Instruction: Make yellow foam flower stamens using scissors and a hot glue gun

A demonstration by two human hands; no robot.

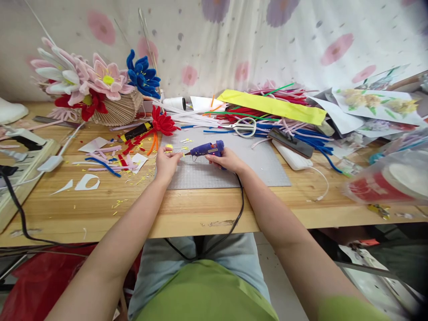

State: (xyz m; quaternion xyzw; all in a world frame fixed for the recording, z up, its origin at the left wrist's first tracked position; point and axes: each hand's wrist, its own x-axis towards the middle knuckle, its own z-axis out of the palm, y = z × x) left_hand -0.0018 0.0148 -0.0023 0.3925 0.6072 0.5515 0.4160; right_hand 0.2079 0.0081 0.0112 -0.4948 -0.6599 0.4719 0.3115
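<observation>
My right hand (226,159) is wrapped round a blue hot glue gun (207,148) that lies low over a grey cutting mat (261,167), its nozzle pointing left. My left hand (166,161) is closed in a pinch on a small yellow piece (170,147) right at the nozzle tip. The gun's black cord (234,218) runs off the table edge toward my lap. A red pipe-cleaner flower (162,122) with an orange stem lies just beyond my left hand.
White-handled scissors (243,126) lie on a heap of coloured pipe cleaners (287,120) at the back. A basket of pink, white and blue flowers (93,87) stands back left. Paper scraps (87,182) litter the left; a power strip (23,147) far left; a plastic bag (391,178) right.
</observation>
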